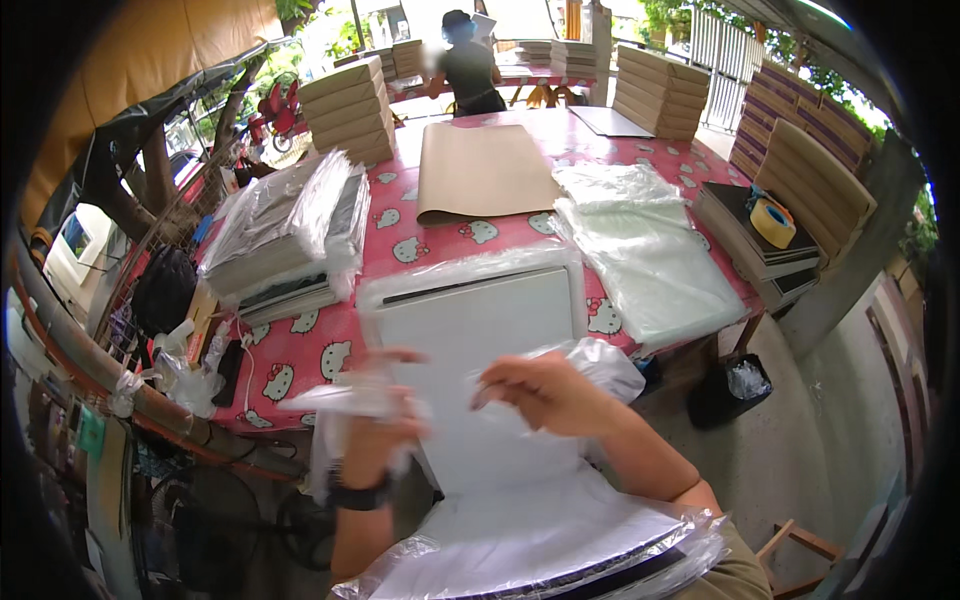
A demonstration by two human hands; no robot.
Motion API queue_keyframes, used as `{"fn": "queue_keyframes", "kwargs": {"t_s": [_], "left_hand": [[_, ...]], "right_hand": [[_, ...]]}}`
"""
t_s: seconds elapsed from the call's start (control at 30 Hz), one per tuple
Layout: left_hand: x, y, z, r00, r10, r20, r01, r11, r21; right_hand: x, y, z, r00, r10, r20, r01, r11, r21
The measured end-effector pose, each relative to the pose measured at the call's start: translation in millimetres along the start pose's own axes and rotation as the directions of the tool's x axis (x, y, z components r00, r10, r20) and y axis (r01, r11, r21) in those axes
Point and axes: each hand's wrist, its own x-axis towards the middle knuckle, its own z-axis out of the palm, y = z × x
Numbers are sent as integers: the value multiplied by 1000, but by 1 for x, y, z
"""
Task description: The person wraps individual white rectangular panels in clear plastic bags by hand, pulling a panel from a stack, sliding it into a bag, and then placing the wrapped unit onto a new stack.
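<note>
A flat white board [480, 320] inside a clear plastic sleeve lies in front of me, its near part reaching off the table toward my lap. My left hand [385, 415], with a dark band at the wrist, is raised over its left side and smeared by motion. A pale, blurred strip that looks like clear plastic [335, 400] is at its fingers. Above the right side of the board, my right hand [550, 393] has its fingers curled in together; anything between them is hidden. Another plastic-wrapped white sheet packet [540, 545] rests across my lap.
Plastic-wrapped stacks [280, 235] stand at left, clear plastic bags [650, 250] at right. Brown paper [485, 170] lies ahead between tall carton stacks. A tape roll [772, 222] sits on dark boards. A black bin [735, 385] stands on the floor. Another person [470, 70] is beyond.
</note>
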Motion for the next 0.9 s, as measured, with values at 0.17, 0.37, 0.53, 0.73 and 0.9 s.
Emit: {"fn": "queue_keyframes", "kwargs": {"t_s": [0.17,0.37,0.53,0.73,0.9], "left_hand": [[-14,-22,28,761,291,580,-346,938,-16],[-23,-59,-22,945,117,304,310,-33,-950],[-33,-103,-13,872,293,392,200,517,-832],[-44,-119,-35,906,326,272,162,327,-931],[-14,-105,-60,980,180,89,4,426,-905]], "right_hand": [[3,-12,-13,996,78,53,-73,993,-87],[-41,32,-12,705,-149,694,-262,854,450],[-56,63,-40,826,-541,-159,295,174,940],[-73,115,-24,863,-431,264,-20,492,870],[-48,84,-28,396,-776,491,-39,520,854]]}}
